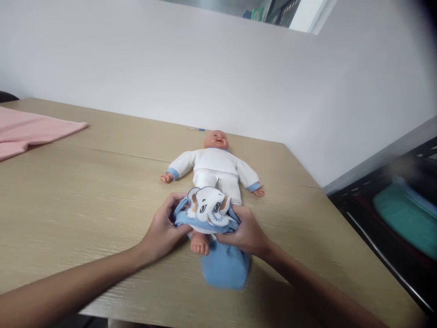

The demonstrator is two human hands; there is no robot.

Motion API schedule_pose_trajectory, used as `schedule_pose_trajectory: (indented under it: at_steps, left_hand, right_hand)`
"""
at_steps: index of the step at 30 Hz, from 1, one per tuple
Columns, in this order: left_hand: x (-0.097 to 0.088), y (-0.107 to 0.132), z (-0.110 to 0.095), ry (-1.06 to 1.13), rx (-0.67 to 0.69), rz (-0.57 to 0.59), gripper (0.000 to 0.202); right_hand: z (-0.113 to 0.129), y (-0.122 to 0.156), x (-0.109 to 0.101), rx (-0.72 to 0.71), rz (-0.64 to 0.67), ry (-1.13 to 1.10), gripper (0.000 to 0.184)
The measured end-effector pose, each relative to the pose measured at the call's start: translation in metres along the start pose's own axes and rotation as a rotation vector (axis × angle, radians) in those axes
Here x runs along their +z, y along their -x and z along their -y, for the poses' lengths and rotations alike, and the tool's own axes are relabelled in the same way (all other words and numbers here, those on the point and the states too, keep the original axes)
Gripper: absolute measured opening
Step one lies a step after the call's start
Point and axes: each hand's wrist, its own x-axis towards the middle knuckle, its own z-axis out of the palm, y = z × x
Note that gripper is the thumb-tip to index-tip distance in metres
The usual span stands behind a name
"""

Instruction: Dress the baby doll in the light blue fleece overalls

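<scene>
A baby doll [214,165] in a white suit with blue cuffs lies on its back on the wooden table [85,191], head toward the wall. A blue garment with a white elephant patch [209,207] is bunched over the doll's lower legs, and its blue part [223,266] trails toward the table's near edge. My left hand [163,233] is closed on the garment's left side. My right hand [246,233] is closed on its right side. One bare doll foot [200,243] pokes out between my hands.
A pink cloth [27,132] lies on the table at the far left. A white wall runs behind the table. To the right, off the table edge, a dark rack [392,246] holds something teal [408,216].
</scene>
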Motion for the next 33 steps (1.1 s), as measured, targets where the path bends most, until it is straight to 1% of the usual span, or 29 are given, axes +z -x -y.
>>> schedule_pose_trajectory:
  at_steps: [2, 4, 7, 10, 13, 16, 18, 20, 22, 25, 28, 30, 33]
  left_hand:
    - [-0.004, -0.007, 0.002, 0.002, 0.022, 0.026, 0.045]
    - [-0.011, -0.015, 0.005, -0.036, 0.04, 0.104, 0.038]
    - [-0.024, -0.03, 0.008, -0.08, 0.023, 0.29, 0.03]
    - [-0.036, -0.043, 0.011, -0.088, -0.052, 0.457, 0.038]
    - [-0.042, -0.048, 0.011, -0.071, -0.117, 0.53, 0.049]
    - [-0.044, -0.049, 0.007, -0.022, -0.131, 0.587, 0.059]
    - [-0.044, -0.048, 0.005, 0.002, -0.132, 0.618, 0.065]
    - [-0.043, -0.047, 0.004, 0.014, -0.148, 0.617, 0.065]
    - [-0.041, -0.047, 0.004, 0.03, -0.165, 0.595, 0.054]
    - [-0.035, -0.046, 0.003, 0.046, -0.175, 0.493, 0.037]
    - [-0.031, -0.047, -0.002, -0.01, -0.167, 0.396, 0.033]
    - [-0.03, -0.049, -0.01, -0.157, -0.085, 0.351, 0.033]
    - [-0.03, -0.058, -0.03, -0.443, 0.096, 0.292, 0.036]
  right_hand:
    - [-0.009, -0.002, -0.002, -0.042, -0.007, 0.036, 0.026]
    - [-0.015, -0.004, -0.005, -0.065, -0.009, 0.085, 0.029]
    - [-0.02, -0.006, -0.009, -0.116, -0.002, 0.12, 0.04]
    - [-0.018, -0.007, -0.012, -0.178, -0.043, 0.129, 0.054]
    - [-0.015, -0.005, -0.016, -0.127, -0.035, 0.068, 0.051]
    - [-0.013, 0.002, -0.025, -0.026, 0.038, -0.073, 0.045]
    - [-0.014, 0.007, -0.033, 0.017, 0.06, -0.151, 0.039]
    - [-0.018, 0.012, -0.044, 0.03, 0.056, -0.21, 0.033]
    - [-0.022, 0.016, -0.054, 0.049, 0.055, -0.261, 0.032]
    - [-0.028, 0.021, -0.065, 0.141, 0.105, -0.301, 0.037]
    - [-0.031, 0.025, -0.069, 0.226, 0.198, -0.32, 0.043]
    - [-0.032, 0.028, -0.067, 0.228, 0.197, -0.343, 0.049]
    - [-0.033, 0.031, -0.062, 0.213, 0.068, -0.363, 0.049]
